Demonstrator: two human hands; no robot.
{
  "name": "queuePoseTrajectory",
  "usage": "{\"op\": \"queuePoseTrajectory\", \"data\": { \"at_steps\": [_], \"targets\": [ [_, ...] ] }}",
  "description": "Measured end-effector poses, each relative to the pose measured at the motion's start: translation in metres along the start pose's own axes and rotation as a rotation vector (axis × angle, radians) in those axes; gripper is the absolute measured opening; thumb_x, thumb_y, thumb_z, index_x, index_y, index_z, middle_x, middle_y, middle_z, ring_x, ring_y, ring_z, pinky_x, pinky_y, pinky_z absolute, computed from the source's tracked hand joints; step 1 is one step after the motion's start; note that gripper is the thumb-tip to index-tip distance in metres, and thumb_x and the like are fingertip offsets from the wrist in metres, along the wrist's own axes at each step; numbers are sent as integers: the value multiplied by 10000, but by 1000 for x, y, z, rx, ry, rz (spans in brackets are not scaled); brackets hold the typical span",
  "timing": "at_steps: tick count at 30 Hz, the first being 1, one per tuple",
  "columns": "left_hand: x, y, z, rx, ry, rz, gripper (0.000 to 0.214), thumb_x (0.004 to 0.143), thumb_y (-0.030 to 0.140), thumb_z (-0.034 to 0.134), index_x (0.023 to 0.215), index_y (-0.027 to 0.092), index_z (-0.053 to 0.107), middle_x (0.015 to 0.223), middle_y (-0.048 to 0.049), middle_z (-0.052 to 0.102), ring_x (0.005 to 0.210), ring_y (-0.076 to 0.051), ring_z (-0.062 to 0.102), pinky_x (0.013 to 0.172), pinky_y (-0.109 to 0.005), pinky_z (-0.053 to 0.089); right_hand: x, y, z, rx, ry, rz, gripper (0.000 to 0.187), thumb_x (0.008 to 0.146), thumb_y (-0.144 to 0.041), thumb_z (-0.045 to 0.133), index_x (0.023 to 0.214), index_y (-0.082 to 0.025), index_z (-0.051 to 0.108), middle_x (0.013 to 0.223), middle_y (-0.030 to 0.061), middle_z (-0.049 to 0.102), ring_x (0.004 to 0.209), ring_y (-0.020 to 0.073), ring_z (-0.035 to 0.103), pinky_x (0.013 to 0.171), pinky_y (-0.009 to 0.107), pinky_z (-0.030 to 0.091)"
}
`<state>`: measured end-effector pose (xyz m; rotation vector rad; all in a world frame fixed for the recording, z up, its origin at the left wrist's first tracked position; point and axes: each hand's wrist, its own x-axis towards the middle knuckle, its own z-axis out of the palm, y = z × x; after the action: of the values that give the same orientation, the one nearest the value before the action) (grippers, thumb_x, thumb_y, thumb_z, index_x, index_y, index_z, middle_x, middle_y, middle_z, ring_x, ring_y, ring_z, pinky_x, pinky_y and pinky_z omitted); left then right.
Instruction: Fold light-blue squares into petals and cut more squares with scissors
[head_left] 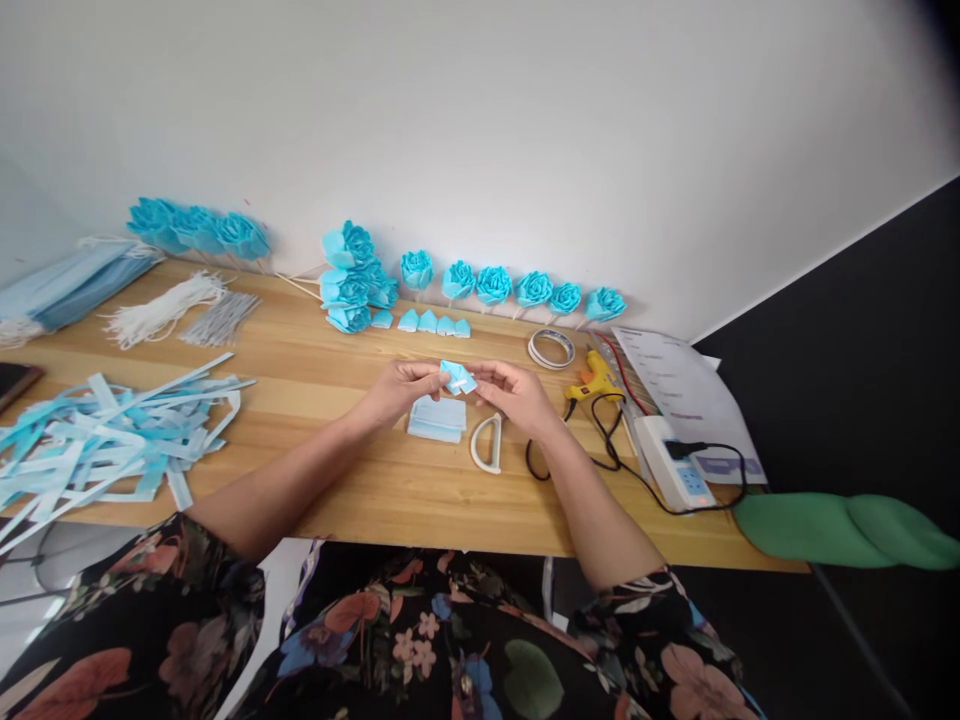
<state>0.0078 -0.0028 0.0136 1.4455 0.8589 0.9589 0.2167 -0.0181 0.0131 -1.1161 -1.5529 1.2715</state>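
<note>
Between my two hands is a small folded piece of light blue mask fabric (457,378) with a whitish strip on it. My left hand (407,390) pinches its left side between thumb and fingers. On its right edge, my right hand (514,393) pinches it too. Just below lies a stack of flat pale blue fabric pieces (437,419) on the table. A white D-shaped ring (487,444), perhaps a roll of tape seen at a slant, lies below my right hand. Beyond the hands sits a row of small folded blue petals (427,321).
Blue fabric roses (493,286) on sticks line the wall. A tape roll (551,349), yellow glue gun (594,377), black cord and power strip (677,465) are on the right. Cut blue strips (120,440), white ear loops (166,308), grey wires (220,318) and masks (75,285) lie left.
</note>
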Motion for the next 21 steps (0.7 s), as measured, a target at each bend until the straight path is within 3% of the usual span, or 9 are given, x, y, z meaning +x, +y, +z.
{"op": "queuePoseTrajectory", "data": {
  "at_steps": [6,13,16,21],
  "targets": [
    [-1,0,1,19,-52,8,354,762,440,682,559,151,648,750,-40,694,746,-149,600,715,-258,446,-1,-2,2,-107,75,5,236,787,-427,659,821,-194,643,685,-6,644,617,124,584,605,252,476],
    [4,-11,0,-167,39,-161,334,724,460,718,788,132,734,767,-71,721,632,-137,609,630,-272,499,-1,-7,-10,-200,301,-84,215,846,-413,571,821,-201,596,739,2,628,609,124,569,618,264,488],
    [7,-17,-1,-183,80,-194,368,715,469,719,818,116,722,750,-87,719,645,-149,625,574,-255,494,-1,-9,-12,-182,233,-125,223,839,-426,595,808,-206,612,794,17,635,695,144,598,670,279,506],
    [8,-19,-2,-95,84,-146,377,749,472,686,832,106,719,732,-77,713,595,-127,606,547,-239,485,-2,-3,0,-261,109,-244,180,824,-393,659,811,-214,665,1179,73,614,1127,221,576,938,354,465]
  ]
}}
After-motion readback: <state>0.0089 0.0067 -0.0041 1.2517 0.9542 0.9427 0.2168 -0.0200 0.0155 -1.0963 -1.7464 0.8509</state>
